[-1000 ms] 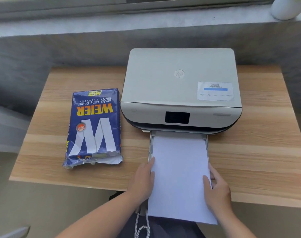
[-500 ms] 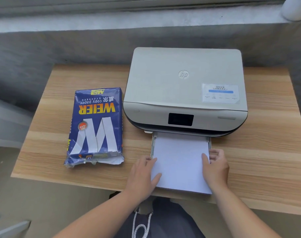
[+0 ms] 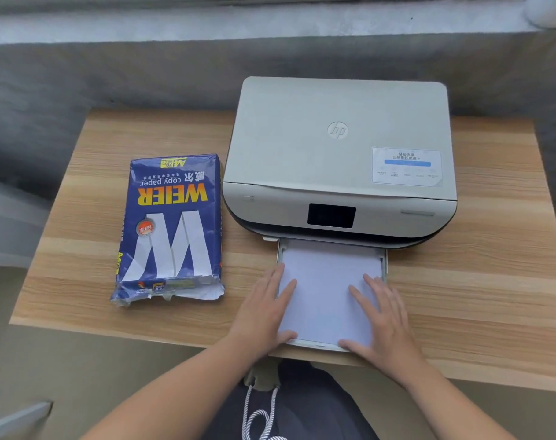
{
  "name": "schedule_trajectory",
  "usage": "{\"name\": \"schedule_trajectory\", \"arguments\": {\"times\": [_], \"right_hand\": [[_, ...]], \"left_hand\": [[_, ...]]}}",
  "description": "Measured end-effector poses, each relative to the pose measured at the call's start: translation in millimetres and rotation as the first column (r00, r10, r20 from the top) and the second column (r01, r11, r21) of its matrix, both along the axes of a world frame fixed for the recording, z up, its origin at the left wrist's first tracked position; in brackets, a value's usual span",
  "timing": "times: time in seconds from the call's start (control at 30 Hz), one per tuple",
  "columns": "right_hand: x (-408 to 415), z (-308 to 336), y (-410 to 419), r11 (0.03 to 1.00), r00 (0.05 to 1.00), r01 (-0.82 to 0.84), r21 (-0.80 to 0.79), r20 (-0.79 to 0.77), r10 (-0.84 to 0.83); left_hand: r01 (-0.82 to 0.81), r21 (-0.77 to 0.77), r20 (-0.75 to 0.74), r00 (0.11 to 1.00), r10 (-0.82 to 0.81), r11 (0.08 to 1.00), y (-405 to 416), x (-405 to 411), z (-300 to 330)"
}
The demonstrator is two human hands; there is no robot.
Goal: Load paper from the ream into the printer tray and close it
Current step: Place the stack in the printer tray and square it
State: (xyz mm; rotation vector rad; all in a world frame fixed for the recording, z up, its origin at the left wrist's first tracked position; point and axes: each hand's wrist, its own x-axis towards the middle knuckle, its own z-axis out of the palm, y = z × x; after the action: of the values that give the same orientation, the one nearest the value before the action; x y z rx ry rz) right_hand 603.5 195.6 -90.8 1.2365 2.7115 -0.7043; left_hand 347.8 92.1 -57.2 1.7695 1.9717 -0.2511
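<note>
A white printer (image 3: 337, 154) sits on the wooden table (image 3: 492, 296). Its tray (image 3: 385, 260) is pulled out toward me, and a stack of white paper (image 3: 327, 281) lies flat inside it. My left hand (image 3: 264, 309) rests palm down on the paper's left edge, fingers spread. My right hand (image 3: 381, 315) lies flat on the right part of the sheets, thumb at the tray's front lip. A blue ream of copy paper (image 3: 171, 223), torn open at its near end, lies left of the printer.
A grey wall and a window ledge run behind the table. A white pot (image 3: 549, 11) stands on the ledge at the far right. The table's front edge is just under my wrists.
The paper has slid further into the tray and no longer hangs over the table edge. Both hands moved from the stack's sides onto its top.
</note>
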Motion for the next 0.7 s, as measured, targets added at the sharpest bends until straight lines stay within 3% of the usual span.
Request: {"name": "schedule_trajectory", "arguments": {"times": [0.27,0.47,0.57,0.7], "right_hand": [[-10,7,11,0.967,0.970,-0.242,0.077,0.017,0.241],[-22,14,14,0.835,0.848,-0.530,0.145,0.109,0.519],[-25,13,16,0.765,0.786,-0.618,0.182,0.146,0.600],[-26,9,16,0.740,0.775,-0.632,0.229,0.158,0.612]], "left_hand": [[0.195,0.005,-0.101,0.976,-0.193,0.981,3,-1,-3],[0.338,0.013,-0.141,0.932,-0.333,0.941,8,6,-1],[0.362,0.008,-0.156,0.921,-0.356,0.932,9,6,0],[0.329,-0.008,-0.174,0.930,-0.325,0.944,8,4,-3]]}}
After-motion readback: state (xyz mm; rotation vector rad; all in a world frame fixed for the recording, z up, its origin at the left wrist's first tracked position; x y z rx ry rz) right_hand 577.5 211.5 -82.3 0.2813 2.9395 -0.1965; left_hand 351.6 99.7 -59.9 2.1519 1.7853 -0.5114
